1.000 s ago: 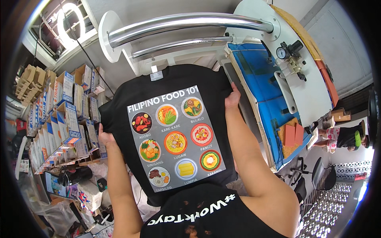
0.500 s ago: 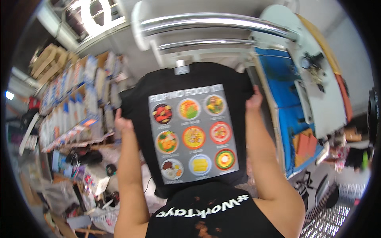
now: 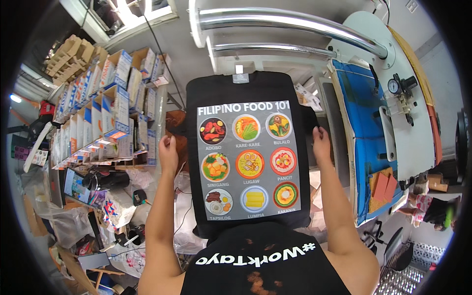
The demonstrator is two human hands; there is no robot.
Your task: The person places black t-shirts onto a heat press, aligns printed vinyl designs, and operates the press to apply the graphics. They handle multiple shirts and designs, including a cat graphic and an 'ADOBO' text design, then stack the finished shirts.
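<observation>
A black T-shirt (image 3: pixel 193 162) lies spread flat in front of me, its collar away from me. A large grey print with several round pictures of food dishes covers its front. At the shirt's left side, my left hand (image 3: pixel 168 153) has its fingers curled at the end of the sleeve. My right hand (image 3: pixel 322 145) pinches the tip of the other sleeve (image 3: pixel 309 119). The shirt's hem rests close to my own black top (image 3: pixel 260 265). A pale label shows inside the collar. What supports the shirt underneath is mostly hidden.
Polished metal bars (image 3: pixel 290 30) of a white machine cross beyond the shirt. To the right are a blue pad (image 3: pixel 366 162) and a pressure gauge (image 3: pixel 394 87). Cardboard boxes of packets (image 3: pixel 105 115) stand at left, above a cluttered surface with a screen (image 3: pixel 77 187). Another person (image 3: pixel 435 209) is far right.
The shirt has come to lie flatter and straighter. My hands have moved slightly lower and to the right, and the sleeves now hang further down. The view has steadied.
</observation>
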